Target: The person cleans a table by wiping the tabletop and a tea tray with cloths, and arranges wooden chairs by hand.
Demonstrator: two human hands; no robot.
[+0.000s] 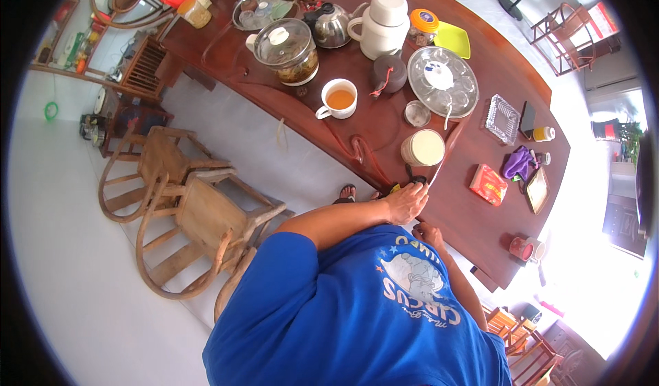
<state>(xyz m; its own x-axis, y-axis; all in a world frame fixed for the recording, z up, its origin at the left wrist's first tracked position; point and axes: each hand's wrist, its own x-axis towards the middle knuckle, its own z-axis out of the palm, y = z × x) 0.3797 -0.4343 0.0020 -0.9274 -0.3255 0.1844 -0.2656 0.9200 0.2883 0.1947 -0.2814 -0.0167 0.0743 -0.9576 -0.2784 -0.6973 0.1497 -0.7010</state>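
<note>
My left hand (409,204) reaches over the near edge of the dark red wooden tea table (458,206), fingers bent downward. Just past its fingertips is a small dark object (419,179), partly hidden; whether the fingers grip it cannot be made out. A bit of something yellow (395,188) shows beside it. My right hand (429,234) is at the table edge close to my shirt, its fingers curled and partly hidden. Beyond my left hand stands a round canister (422,148) with a cream top. Farther off is a white cup (339,99) of amber tea.
A glass teapot (286,51), steel kettle (332,27), white thermos jug (384,25), dark clay pot (389,73) and round tray of glass cups (443,81) crowd the far side. Right lie a red packet (488,184) and purple cloth (518,162). Wooden chairs (208,211) stand left.
</note>
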